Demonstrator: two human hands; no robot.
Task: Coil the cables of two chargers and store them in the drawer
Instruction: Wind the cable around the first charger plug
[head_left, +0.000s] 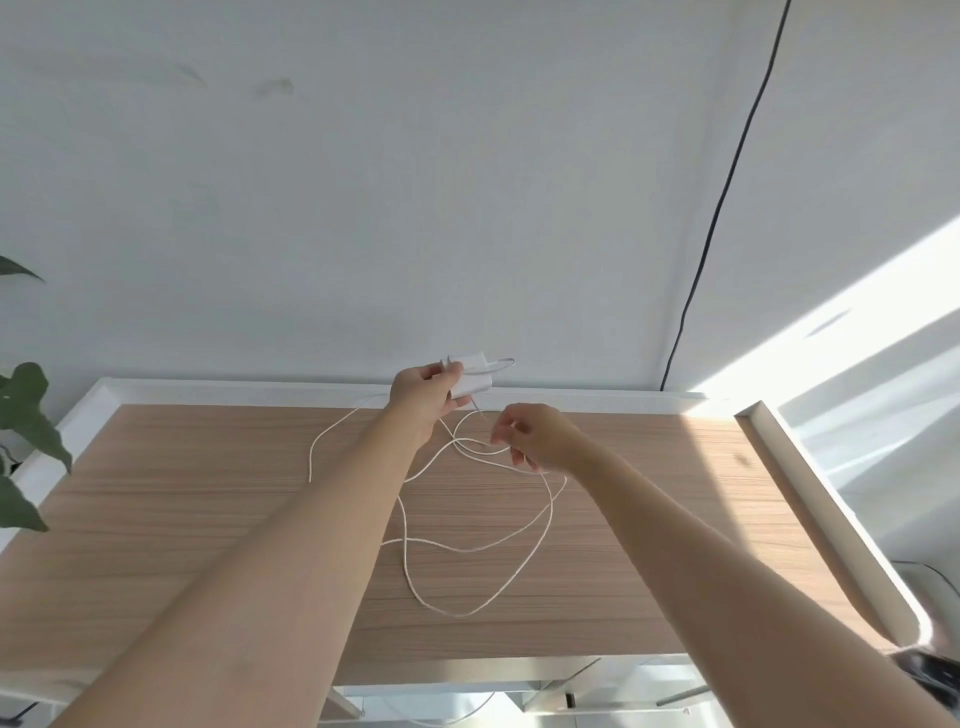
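Charger adapter (470, 375), white, sits gripped in my left hand (423, 397), raised over the far edge of the bench (208, 493). My right hand (530, 436) pinches the white cable (519, 540) just beside it, fingers curled. Both my arms reach forward, forearms bare. From there the cable sprawls in crossing loops over the wood. I judge those crossings could snag into a knot if I wind fast without shaking them loose.

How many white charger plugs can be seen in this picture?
1 for certain. The left hand holds a white charger plug above the far edge of the table. A second block may sit against it in the same grip, but the image is too blurred to tell.
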